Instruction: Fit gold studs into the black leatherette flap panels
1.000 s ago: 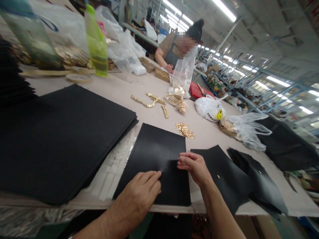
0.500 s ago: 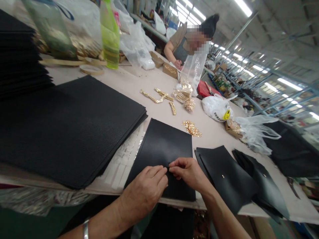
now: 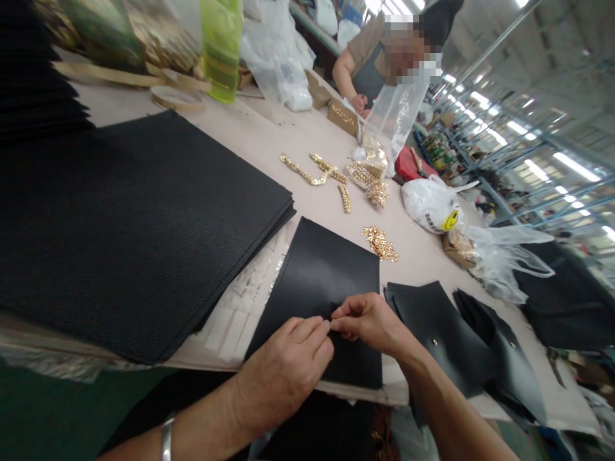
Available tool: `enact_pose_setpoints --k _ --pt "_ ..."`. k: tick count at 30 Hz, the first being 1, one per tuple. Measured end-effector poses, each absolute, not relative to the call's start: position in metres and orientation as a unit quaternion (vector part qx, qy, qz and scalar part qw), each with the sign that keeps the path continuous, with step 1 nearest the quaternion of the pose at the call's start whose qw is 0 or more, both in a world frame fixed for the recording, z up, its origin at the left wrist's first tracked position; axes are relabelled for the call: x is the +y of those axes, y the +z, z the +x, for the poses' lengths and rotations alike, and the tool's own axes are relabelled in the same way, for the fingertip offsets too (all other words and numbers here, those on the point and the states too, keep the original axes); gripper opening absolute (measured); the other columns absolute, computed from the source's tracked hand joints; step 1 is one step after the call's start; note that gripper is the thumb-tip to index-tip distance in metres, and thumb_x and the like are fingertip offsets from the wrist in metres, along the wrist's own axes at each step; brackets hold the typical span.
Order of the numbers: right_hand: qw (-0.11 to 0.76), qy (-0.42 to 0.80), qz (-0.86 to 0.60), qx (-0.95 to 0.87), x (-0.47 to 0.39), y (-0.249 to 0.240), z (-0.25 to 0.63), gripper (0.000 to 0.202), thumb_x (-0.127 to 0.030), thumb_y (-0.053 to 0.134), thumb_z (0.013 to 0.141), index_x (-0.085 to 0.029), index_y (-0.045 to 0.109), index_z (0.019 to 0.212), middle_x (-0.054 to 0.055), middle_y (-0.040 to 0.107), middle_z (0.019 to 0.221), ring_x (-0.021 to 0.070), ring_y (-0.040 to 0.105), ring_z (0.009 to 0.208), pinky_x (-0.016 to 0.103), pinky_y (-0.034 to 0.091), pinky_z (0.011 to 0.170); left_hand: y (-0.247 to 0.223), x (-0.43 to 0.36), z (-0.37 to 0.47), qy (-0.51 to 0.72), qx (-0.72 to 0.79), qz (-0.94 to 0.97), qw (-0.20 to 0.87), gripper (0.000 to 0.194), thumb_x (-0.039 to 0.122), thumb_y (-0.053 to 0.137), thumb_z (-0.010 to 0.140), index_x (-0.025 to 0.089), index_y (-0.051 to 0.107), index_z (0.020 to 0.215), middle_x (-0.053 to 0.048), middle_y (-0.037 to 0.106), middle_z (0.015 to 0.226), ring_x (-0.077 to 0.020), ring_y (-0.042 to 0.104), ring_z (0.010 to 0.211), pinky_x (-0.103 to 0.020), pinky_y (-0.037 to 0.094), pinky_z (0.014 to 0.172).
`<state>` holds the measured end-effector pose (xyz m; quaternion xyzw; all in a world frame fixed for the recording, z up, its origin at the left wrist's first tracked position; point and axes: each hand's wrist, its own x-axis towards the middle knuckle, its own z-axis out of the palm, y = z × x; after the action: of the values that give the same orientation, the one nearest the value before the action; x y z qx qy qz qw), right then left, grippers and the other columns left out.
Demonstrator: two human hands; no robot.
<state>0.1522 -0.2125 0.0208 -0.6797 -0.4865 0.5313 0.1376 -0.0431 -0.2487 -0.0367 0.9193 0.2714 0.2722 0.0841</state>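
A black leather-like panel (image 3: 331, 269) lies flat at the table's front edge, below both my hands. My left hand (image 3: 293, 355) is on its lower part, fingers bent and close together. My right hand (image 3: 368, 325) pinches with thumb and forefinger right beside the left fingertips. Whatever is between the fingertips is too small and too covered to name. Just beyond the panel's far right corner is a pile of small gold metal pieces (image 3: 379, 243). To the right are black panels (image 3: 444, 339), the top one bearing a small gold metal fitting (image 3: 435, 342).
Large black sheets (image 3: 144, 224) are stacked at left. Gold strips (image 3: 307, 174), bagged gold parts (image 3: 369, 169) and a white plastic bag (image 3: 427, 203) lie farther back. A green bottle (image 3: 221, 57) stands behind. Across the table, a co-worker (image 3: 369, 77) has hands near a small box (image 3: 342, 116).
The view has shifted, so the table things sit a little differently. My right hand has a slightly changed pinch, with its fingertips still meeting the left ones over the panel.
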Motion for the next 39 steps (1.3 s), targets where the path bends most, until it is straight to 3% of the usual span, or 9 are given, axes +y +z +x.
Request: enact_pose_setpoints --k 12,21,29,36,39 --pt "0.0 0.519 -0.712 -0.473 -0.191 0.035 0.147 0.012 -0.024 0.075 0.067 -0.014 0.067 0.068 -0.002 0.063 0.056 0.0096 0.057 0.051 0.02 0.046 0.049 -0.04 -0.251 -0.044 0.277 0.279 0.915 0.088 0.017 0.018 0.05 0.094 0.014 0.062 0.106 -0.011 0.067 0.118 -0.0256 0.057 0.114 -0.038 0.044 0.094" --pt "-0.054 0.542 -0.715 -0.439 -0.174 0.035 0.149 0.027 -0.027 0.083 0.062 -0.016 0.058 0.065 -0.002 0.063 0.05 0.0124 0.063 0.05 0.019 0.05 0.045 -0.035 -0.247 -0.046 0.311 0.281 0.903 0.092 0.028 0.016 0.039 0.096 0.013 0.065 0.103 -0.012 0.07 0.117 -0.0247 0.061 0.112 -0.036 0.044 0.094" --pt "-0.089 0.529 -0.718 -0.443 -0.167 0.036 0.144 0.02 -0.015 0.078 0.066 -0.016 0.058 0.065 -0.002 0.061 0.048 0.013 0.064 0.048 0.017 0.049 0.043 -0.031 -0.246 -0.046 0.321 0.289 0.896 0.103 0.033 0.014 0.034 0.097 0.013 0.067 0.099 -0.011 0.072 0.112 -0.0235 0.063 0.111 -0.035 0.046 0.093" --pt "-0.023 0.557 -0.696 -0.453 -0.177 0.035 0.149 0.019 -0.017 0.08 0.064 -0.016 0.061 0.07 -0.003 0.061 0.051 0.0132 0.063 0.051 0.019 0.049 0.046 -0.042 -0.25 -0.046 0.29 0.272 0.912 0.102 0.018 0.011 0.052 0.091 0.013 0.065 0.104 -0.011 0.069 0.116 -0.0275 0.06 0.115 -0.04 0.048 0.097" --pt "0.074 0.432 -0.732 -0.523 -0.189 0.033 0.166 0.016 -0.028 0.075 0.074 -0.018 0.067 0.082 0.001 0.068 0.068 0.0158 0.066 0.064 0.025 0.051 0.058 -0.041 -0.246 -0.046 0.323 0.267 0.904 0.082 0.019 0.008 0.051 0.092 0.013 0.064 0.104 -0.01 0.07 0.111 -0.0268 0.063 0.109 -0.04 0.051 0.093"
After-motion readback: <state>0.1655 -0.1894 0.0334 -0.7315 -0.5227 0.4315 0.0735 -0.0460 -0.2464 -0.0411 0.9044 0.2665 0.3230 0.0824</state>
